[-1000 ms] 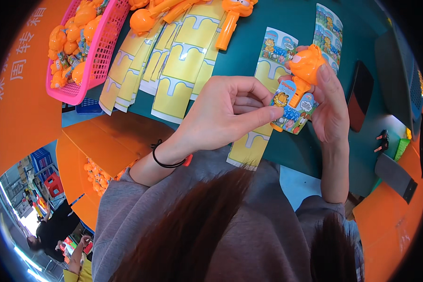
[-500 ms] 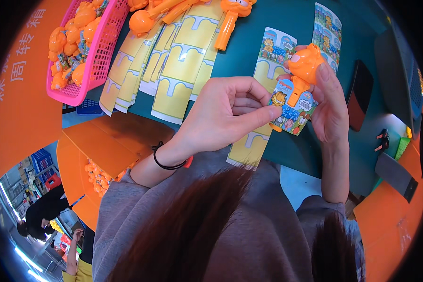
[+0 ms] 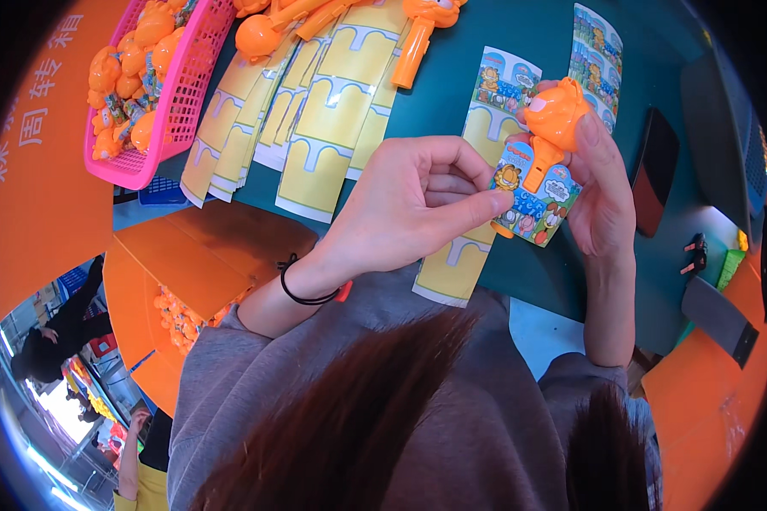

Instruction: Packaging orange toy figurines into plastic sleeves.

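My right hand [image 3: 603,187] is closed round an orange plastic toy [image 3: 554,117] with a cat-shaped head and a narrow handle. A colourful cartoon sticker [image 3: 528,204] lies against the handle, with the orange plastic showing through its notch. Its left edge is pinched between the thumb and curled fingers of my left hand [image 3: 426,200]. The handle's orange end [image 3: 502,230] peeks out below the sticker. Behind both hands lies a strip of sticker backing [image 3: 453,272], mostly yellow where labels are gone, with printed labels at its far end.
Yellow backing strips [image 3: 315,170] overlap on the green table at left. Several orange toys [image 3: 413,51] lie beyond them. A pink basket [image 3: 198,89] of toys stands at far left. Right are another sticker sheet [image 3: 595,64], a dark phone-like slab [image 3: 654,170] and a stand [image 3: 716,319].
My hands, the toy and the sticker hold almost the same pose, with only a slight shift. In the background at lower left, a person in dark clothes has moved.
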A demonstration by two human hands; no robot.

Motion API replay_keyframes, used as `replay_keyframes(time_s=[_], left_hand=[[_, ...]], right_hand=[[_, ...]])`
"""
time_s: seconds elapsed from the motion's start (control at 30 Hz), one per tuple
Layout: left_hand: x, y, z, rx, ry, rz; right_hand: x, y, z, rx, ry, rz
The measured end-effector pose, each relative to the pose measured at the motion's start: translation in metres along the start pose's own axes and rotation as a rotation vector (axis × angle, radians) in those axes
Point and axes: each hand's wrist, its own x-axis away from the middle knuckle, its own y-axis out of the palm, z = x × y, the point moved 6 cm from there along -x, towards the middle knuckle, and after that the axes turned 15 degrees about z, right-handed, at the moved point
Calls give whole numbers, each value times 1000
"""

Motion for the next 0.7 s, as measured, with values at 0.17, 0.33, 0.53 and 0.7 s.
replay_keyframes(time_s=[0.17, 0.33, 0.53, 0.7], left_hand=[[1, 0, 0, 5, -27, 5], [1, 1, -4, -9, -37, 7], [0, -2, -4, -103, 22, 107], [-9, -6, 3, -192, 127, 157]], right_hand=[[-1, 0, 1, -5, 2, -19], [1, 3, 0, -108, 7, -29], [1, 2, 3, -66, 12, -16], [9, 14, 7, 44, -11, -18]])
